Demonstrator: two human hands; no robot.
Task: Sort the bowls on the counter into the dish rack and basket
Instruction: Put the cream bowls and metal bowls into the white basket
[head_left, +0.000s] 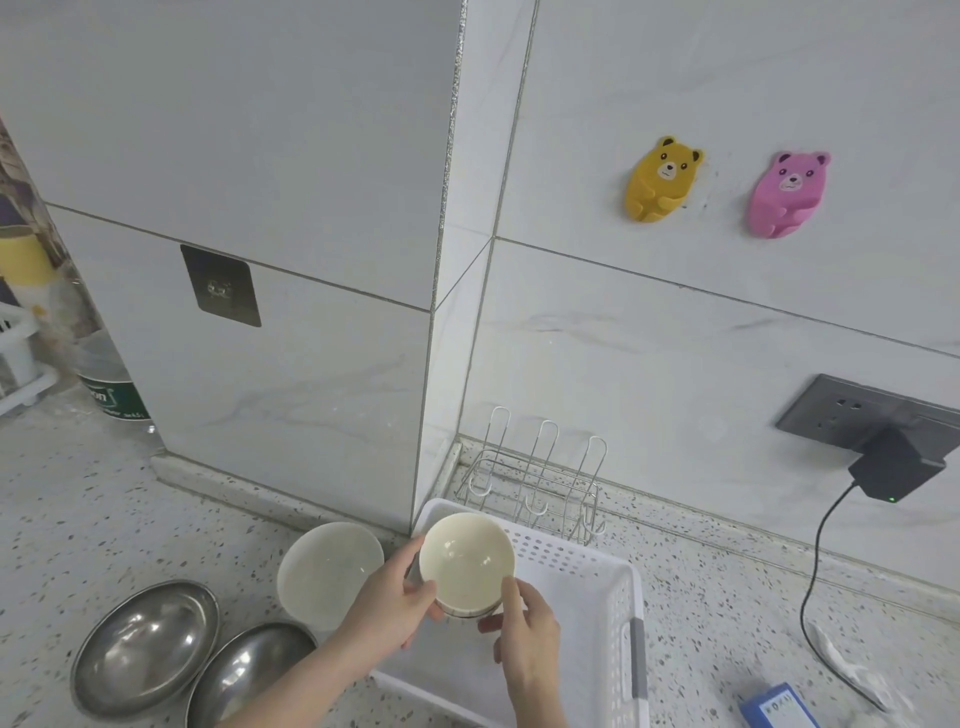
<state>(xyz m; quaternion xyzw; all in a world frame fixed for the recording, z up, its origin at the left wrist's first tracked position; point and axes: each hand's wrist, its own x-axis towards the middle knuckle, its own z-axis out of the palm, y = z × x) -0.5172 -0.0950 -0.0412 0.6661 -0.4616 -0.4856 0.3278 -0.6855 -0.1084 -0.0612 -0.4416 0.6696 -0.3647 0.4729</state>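
Nearest us, our left hand (389, 603) and right hand (524, 634) hold a small white bowl (466, 564) above the white basket (592, 577), fingers clamped on its sides. Next we judge between lowering it there and reaching the wire dish rack (540, 483) beyond.

Partly seen, as we find them: blue box (779, 707) cut by bottom edge; green-labelled bottle (111, 387) half behind wall corner; its label text unreadable to us.
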